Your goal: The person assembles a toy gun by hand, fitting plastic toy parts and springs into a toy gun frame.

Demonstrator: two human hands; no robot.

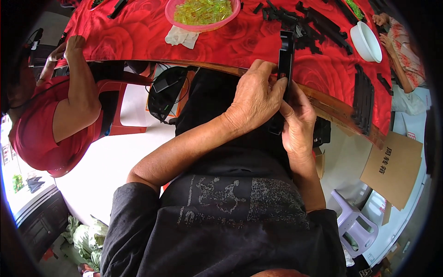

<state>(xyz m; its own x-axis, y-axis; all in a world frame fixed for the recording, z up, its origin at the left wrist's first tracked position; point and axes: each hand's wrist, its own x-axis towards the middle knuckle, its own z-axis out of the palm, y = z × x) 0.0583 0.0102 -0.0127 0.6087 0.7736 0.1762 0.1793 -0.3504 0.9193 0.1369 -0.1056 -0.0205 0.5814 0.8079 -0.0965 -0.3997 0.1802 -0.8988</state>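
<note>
with our left hand (256,94) and right hand (300,123) we pinch a long black strip (286,55) at the edge of the red-clothed table (134,39), near loose black pieces (288,21); the right fingertips seem partly hidden.

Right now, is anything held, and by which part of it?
Yes: a black strip, held by the left grip and right grip below its upper end, which juts free. Fingers hide the exact contact.
</note>
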